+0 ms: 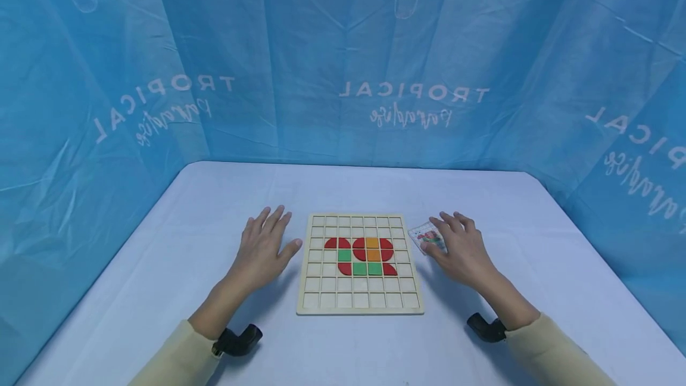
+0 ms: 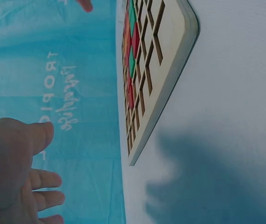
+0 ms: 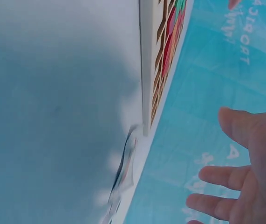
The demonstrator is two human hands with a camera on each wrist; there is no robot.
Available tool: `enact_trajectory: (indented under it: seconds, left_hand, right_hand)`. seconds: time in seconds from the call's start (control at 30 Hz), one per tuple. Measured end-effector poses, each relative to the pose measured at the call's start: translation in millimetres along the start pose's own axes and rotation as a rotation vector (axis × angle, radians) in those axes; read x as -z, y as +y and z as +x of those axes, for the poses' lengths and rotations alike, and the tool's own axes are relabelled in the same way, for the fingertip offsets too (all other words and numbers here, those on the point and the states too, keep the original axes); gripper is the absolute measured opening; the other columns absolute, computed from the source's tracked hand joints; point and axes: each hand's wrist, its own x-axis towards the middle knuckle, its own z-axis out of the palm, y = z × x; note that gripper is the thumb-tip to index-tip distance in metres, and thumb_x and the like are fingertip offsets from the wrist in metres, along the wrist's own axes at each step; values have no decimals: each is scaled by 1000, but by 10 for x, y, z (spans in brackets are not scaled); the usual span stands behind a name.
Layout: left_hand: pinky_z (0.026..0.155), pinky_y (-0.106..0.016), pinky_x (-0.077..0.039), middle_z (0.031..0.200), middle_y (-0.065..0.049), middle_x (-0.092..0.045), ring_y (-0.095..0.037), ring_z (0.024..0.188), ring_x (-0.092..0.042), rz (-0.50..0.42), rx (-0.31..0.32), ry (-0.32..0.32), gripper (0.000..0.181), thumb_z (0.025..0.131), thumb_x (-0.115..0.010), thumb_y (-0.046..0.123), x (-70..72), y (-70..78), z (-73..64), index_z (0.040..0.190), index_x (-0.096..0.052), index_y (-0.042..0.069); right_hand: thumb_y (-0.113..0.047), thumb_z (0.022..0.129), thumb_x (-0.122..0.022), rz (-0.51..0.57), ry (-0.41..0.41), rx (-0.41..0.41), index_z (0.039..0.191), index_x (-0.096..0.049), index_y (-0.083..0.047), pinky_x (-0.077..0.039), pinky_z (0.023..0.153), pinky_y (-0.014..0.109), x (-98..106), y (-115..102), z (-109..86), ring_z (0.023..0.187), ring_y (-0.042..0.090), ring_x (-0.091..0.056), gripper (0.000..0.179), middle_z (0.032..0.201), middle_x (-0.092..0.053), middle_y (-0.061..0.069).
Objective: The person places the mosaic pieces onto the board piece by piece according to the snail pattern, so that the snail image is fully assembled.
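Observation:
A square wooden grid board (image 1: pixel 360 313) lies flat on the white table. Red, green and orange tiles (image 1: pixel 374 268), some with rounded sides, fill several cells in its middle. My left hand (image 1: pixel 262 255) hovers beside the board's left side, fingers spread and holding nothing; the left wrist view shows its thumb and fingertips (image 2: pixel 49 179) apart from the board. Over on the right, my right hand (image 1: pixel 462 252) is held above the table with relaxed fingers, nothing in it. It partly covers a small printed card (image 1: pixel 429 237) with a coloured picture, which lies by the board's right edge.
Blue curtains (image 1: pixel 311 46) with white lettering and plant drawings hang behind and at both sides of the table. White cloth (image 1: pixel 241 195) covers the tabletop. A black wrist device (image 1: pixel 241 340) sits on the left forearm, another black device (image 1: pixel 486 327) on the right.

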Motion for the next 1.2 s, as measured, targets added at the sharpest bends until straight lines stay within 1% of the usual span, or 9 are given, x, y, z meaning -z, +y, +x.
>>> enact_trajectory:
  seconds: [0.13,0.23,0.33,0.47,0.67,0.73,0.87,1.0,1.2]
  left_hand:
    - [114,-64,-10,152,-21,-29,-42,143,-16,23,1,-3,66,92,-57,36,12,8,-22,143,-36,0]
    - [114,-64,-11,152,-20,-31,-41,143,-18,13,-9,4,66,91,-59,35,1,6,-33,143,-37,1]
    - [112,-65,-15,149,-18,-38,-42,140,-24,-27,-32,3,62,88,-65,29,-37,-5,-32,139,-44,3]
    - [107,-64,-24,143,-16,-46,-41,135,-33,-102,-36,-33,54,84,-69,21,-132,-56,-12,133,-52,5]
    - [106,-60,-26,139,-14,-49,-37,132,-35,-279,33,-135,49,84,-68,16,-285,-162,45,130,-54,7]
    - [107,-59,-25,140,-13,-48,-36,133,-34,-343,57,-166,49,84,-68,15,-316,-174,60,131,-54,8]
    - [110,-59,-26,142,-11,-47,-34,136,-31,-426,81,-217,50,83,-68,15,-378,-185,91,131,-54,8]
    - [112,-58,-25,144,-8,-44,-32,138,-27,-465,110,-249,48,83,-69,14,-434,-183,118,129,-56,8]
    - [112,-57,-24,144,-7,-44,-32,139,-26,-473,117,-247,48,82,-69,11,-473,-179,128,128,-57,6]
  right_hand:
    - [-35,87,-64,-5,-27,-42,140,-42,-5,-22,107,65,18,100,-29,138,46,-20,65,148,-34,24]
    - [-34,87,-65,0,-12,-34,139,-43,-3,-24,105,66,21,200,-33,136,48,-23,65,146,-36,26]
    - [-33,87,-64,22,1,-39,138,-44,-2,-25,103,66,20,303,-13,132,49,-28,63,143,-39,27]
    - [-33,88,-63,56,-2,-78,136,-46,-2,-27,101,65,-3,439,54,128,49,-31,60,141,-41,27]
    - [-30,89,-63,123,10,-153,132,-49,-2,-37,94,61,-23,607,160,120,45,-36,54,136,-46,27]
    - [-30,89,-62,146,19,-175,131,-51,-2,-40,91,58,-19,655,188,117,43,-38,51,133,-47,27]
    - [-29,89,-63,176,30,-198,125,-55,0,-43,85,53,-32,747,247,109,39,-42,48,125,-52,26]
    - [-29,88,-63,187,18,-208,123,-57,0,-45,80,47,-51,823,295,105,36,-44,46,119,-55,24]
    - [-29,88,-63,202,-10,-225,123,-57,1,-46,79,47,-56,920,328,107,37,-43,46,118,-54,24]
